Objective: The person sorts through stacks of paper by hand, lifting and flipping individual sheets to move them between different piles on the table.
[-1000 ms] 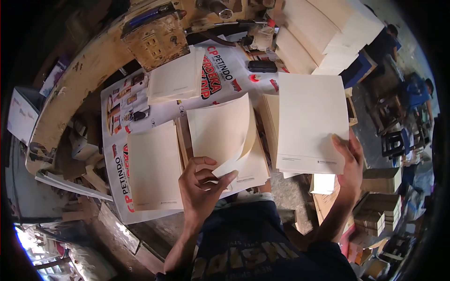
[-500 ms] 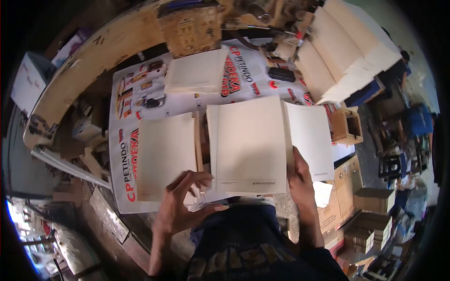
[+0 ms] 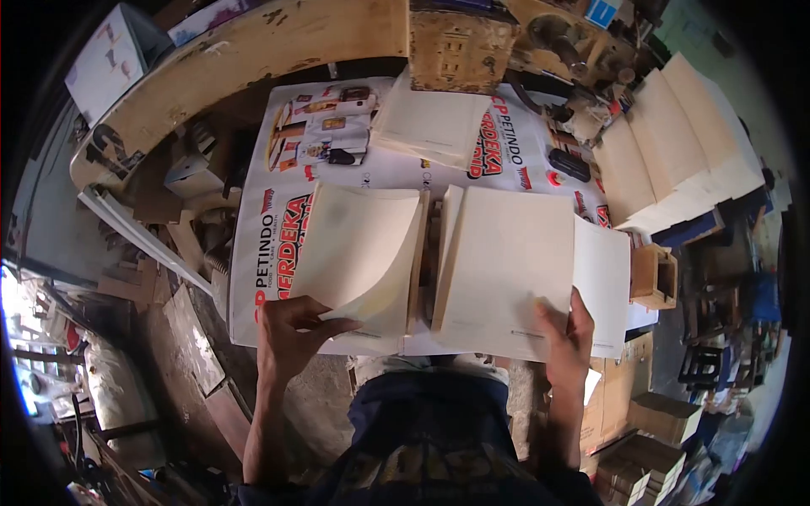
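In the head view, my left hand (image 3: 295, 329) pinches the lower left corner of a cream paper sheet (image 3: 350, 244) on the left stack. The sheet curls up, and a dark strip-like edge shows along the stack's right side. My right hand (image 3: 571, 346) grips the lower right corner of the middle paper stack (image 3: 506, 253), thumb on top and fingers at its side. Faint print runs along the bottom of its top sheet. Partly under it on the right lies another sheet stack (image 3: 606, 282).
A printed banner (image 3: 278, 194) covers the table. At its back lie more paper sheets (image 3: 434, 122) by a worn wooden block (image 3: 460, 51). Tall paper piles (image 3: 675, 143) stand at right, near a small wooden box (image 3: 654, 274) and a black object (image 3: 569, 164). Cardboard boxes (image 3: 645, 464) sit lower right.
My left hand has moved from between the stacks to the left stack's corner and lifted a sheet there. My right thumb now lies on the middle stack. The whole view has shifted.
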A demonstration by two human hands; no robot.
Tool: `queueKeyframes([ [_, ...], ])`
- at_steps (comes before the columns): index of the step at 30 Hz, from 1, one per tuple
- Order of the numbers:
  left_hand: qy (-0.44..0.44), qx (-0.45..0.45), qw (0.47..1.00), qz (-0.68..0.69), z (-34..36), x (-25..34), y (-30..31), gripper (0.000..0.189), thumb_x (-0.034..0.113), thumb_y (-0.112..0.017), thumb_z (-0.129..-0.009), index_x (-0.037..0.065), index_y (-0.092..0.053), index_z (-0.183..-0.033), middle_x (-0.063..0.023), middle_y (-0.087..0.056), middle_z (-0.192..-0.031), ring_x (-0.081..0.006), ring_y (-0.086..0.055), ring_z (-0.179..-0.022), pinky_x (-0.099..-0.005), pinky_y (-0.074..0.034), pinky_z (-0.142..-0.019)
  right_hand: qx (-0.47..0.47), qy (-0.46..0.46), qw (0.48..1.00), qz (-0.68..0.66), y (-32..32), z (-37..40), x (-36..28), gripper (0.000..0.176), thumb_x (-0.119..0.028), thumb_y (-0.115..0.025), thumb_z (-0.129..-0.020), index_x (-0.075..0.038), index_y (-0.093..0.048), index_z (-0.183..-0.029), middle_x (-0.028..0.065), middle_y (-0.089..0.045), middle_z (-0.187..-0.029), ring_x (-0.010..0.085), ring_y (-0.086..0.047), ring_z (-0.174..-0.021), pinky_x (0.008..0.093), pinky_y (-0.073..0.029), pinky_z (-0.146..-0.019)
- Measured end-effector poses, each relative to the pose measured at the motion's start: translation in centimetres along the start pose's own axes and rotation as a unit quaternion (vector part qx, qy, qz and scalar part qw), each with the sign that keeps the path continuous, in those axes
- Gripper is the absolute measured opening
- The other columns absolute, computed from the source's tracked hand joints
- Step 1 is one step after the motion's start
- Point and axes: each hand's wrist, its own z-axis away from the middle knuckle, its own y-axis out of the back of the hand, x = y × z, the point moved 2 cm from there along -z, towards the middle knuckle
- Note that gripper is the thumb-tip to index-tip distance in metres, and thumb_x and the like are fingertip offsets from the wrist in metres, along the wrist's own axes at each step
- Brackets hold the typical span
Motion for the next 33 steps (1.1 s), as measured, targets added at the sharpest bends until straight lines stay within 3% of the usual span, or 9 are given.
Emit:
queueKeyframes([
  [6, 0.022, 0.173, 0.973, 0.154, 0.8, -2.7, 2.5, 0.028, 0.021, -0.072, -0.089, -0.007, -0.069, -0.090, -0.0086, -0.071, -0.084, -0.0091, -0.062, -0.066, -0.0219, -0.047, -0.064, 0.041, -0.010, 0.994, -0.104, -3.2, 1.8, -0.9, 0.060, -0.010, -0.066, -0.092, 0.000, -0.038, -0.144, 0.0109, -0.062, -0.121, 0.0137, -0.062, -0.103, 0.0283, -0.048, -0.091],
  [10, -0.006, 0.205, 0.858, 0.471, 0.1, -2.9, 3.7, 0.047, 0.036, -0.045, -0.103, -0.005, -0.067, -0.100, -0.0138, -0.068, -0.106, -0.0201, -0.064, -0.090, -0.0337, -0.050, -0.083, -0.130, 0.051, 0.990, -0.021, -10.1, 2.3, -0.8, 0.061, -0.015, -0.054, -0.100, 0.000, -0.021, -0.150, 0.0172, -0.056, -0.126, 0.0191, -0.061, -0.104, 0.0327, -0.047, -0.091],
  [12, -0.025, 0.162, 0.986, 0.029, -1.0, -3.2, 3.8, 0.049, 0.042, -0.043, -0.103, -0.001, -0.067, -0.104, -0.0145, -0.069, -0.103, -0.0250, -0.064, -0.095, -0.0397, -0.049, -0.087, -0.170, 0.056, 0.977, -0.120, -14.3, 1.8, 2.0, 0.053, -0.009, -0.048, -0.100, 0.000, -0.025, -0.147, 0.0200, -0.049, -0.131, 0.0249, -0.053, -0.115, 0.0369, -0.043, -0.095],
  [13, 0.151, 0.092, 0.979, -0.103, -1.1, -1.5, 3.6, 0.044, 0.041, -0.045, -0.102, 0.003, -0.065, -0.110, -0.0177, -0.067, -0.108, -0.0313, -0.063, -0.098, -0.0416, -0.047, -0.091, -0.177, 0.089, 0.972, -0.130, -16.2, 1.8, 2.1, 0.053, -0.007, -0.046, -0.100, -0.001, -0.024, -0.148, 0.0188, -0.049, -0.130, 0.0240, -0.051, -0.115, 0.0368, -0.042, -0.096],
  [17, -0.141, 0.212, 0.883, -0.393, 0.0, -0.6, 2.6, 0.028, 0.025, -0.058, -0.097, 0.001, -0.060, -0.113, -0.0200, -0.067, -0.104, -0.0421, -0.062, -0.098, -0.0430, -0.048, -0.089, -0.256, 0.043, 0.951, -0.169, -18.5, 2.4, 0.4, 0.053, -0.006, -0.044, -0.101, -0.005, -0.022, -0.150, 0.0103, -0.045, -0.135, 0.0150, -0.040, -0.124, 0.0298, -0.034, -0.105],
  [20, -0.154, 0.168, 0.904, -0.362, 0.3, 4.4, 3.6, 0.027, 0.018, -0.063, -0.093, 0.002, -0.058, -0.113, -0.0210, -0.068, -0.105, -0.0358, -0.064, -0.104, -0.0409, -0.049, -0.087, -0.250, 0.011, 0.949, -0.192, -17.7, 2.7, -1.4, 0.059, 0.002, -0.037, -0.097, -0.009, -0.017, -0.151, 0.0121, -0.046, -0.134, 0.0165, -0.044, -0.118, 0.0314, -0.041, -0.098],
  [23, 0.053, 0.067, 0.996, -0.018, -0.5, 6.4, 2.8, 0.042, 0.019, -0.065, -0.089, 0.007, -0.052, -0.128, -0.0178, -0.061, -0.122, -0.0159, -0.059, -0.106, -0.0307, -0.047, -0.089, -0.259, -0.038, 0.914, -0.309, -16.4, 2.4, -2.9, 0.060, 0.001, -0.039, -0.099, -0.009, -0.013, -0.152, 0.0123, -0.046, -0.136, 0.0166, -0.046, -0.117, 0.0293, -0.041, -0.099],
  [26, -0.133, 0.055, 0.990, -0.013, -6.3, 4.8, 2.4, 0.035, 0.012, -0.062, -0.091, 0.003, -0.052, -0.123, -0.0167, -0.064, -0.112, -0.0197, -0.063, -0.102, -0.0333, -0.048, -0.088, -0.278, -0.073, 0.883, -0.371, -13.8, 1.5, -2.8, 0.061, -0.006, -0.045, -0.101, -0.008, -0.012, -0.152, 0.0138, -0.045, -0.139, 0.0174, -0.046, -0.123, 0.0320, -0.039, -0.104],
  [33, -0.120, 0.044, 0.975, 0.181, -26.6, 0.7, -7.0, 0.042, 0.012, -0.071, -0.084, 0.002, -0.051, -0.119, -0.0090, -0.060, -0.107, -0.0163, -0.058, -0.088, -0.0313, -0.049, -0.072, -0.147, -0.010, 0.954, -0.260, -4.3, 1.8, -3.9, 0.046, -0.015, -0.053, -0.101, -0.004, -0.034, -0.141, 0.0183, -0.057, -0.128, 0.0217, -0.055, -0.118, 0.0366, -0.046, -0.099],
])
